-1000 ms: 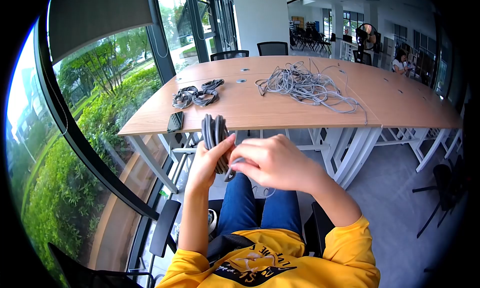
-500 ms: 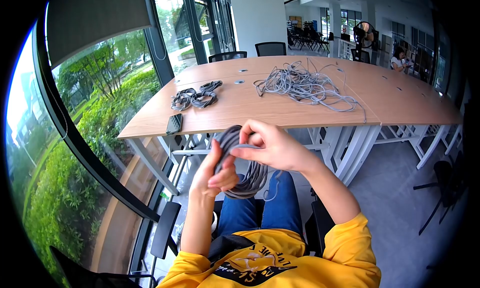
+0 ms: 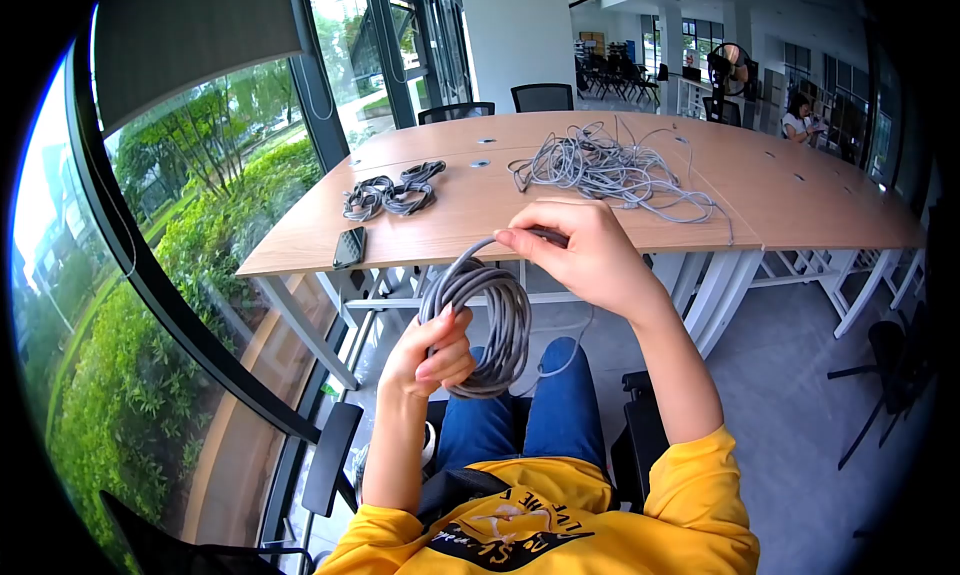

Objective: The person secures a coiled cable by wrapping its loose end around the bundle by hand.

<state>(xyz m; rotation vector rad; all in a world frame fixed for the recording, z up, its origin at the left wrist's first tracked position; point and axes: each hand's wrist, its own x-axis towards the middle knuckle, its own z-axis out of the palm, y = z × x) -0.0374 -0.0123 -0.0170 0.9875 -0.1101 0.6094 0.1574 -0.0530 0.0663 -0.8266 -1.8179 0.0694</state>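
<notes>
A round coil of grey cable [image 3: 507,327] hangs above my lap, with my left hand [image 3: 436,353] wrapped around its left side. Up and to the right of the coil, my right hand [image 3: 583,250] pinches a strand that runs from the coil's top. A thin loose length of the cable droops from near my right hand over my right knee. On the table beyond lie small bundled coils [image 3: 390,192] at the left and a large tangled heap of grey cable [image 3: 615,170] at the centre.
The wooden table [image 3: 480,225] spans the view in front of me. A dark phone [image 3: 350,246] lies at its left front edge. Black chairs [image 3: 542,98] stand behind it, and a fan [image 3: 728,70] further back. A seated person [image 3: 799,122] is far right. Windows line the left.
The coil has turned so its round face shows. My right hand has moved from the coil up and right, drawing a strand out from its top. My left hand keeps hold of the coil.
</notes>
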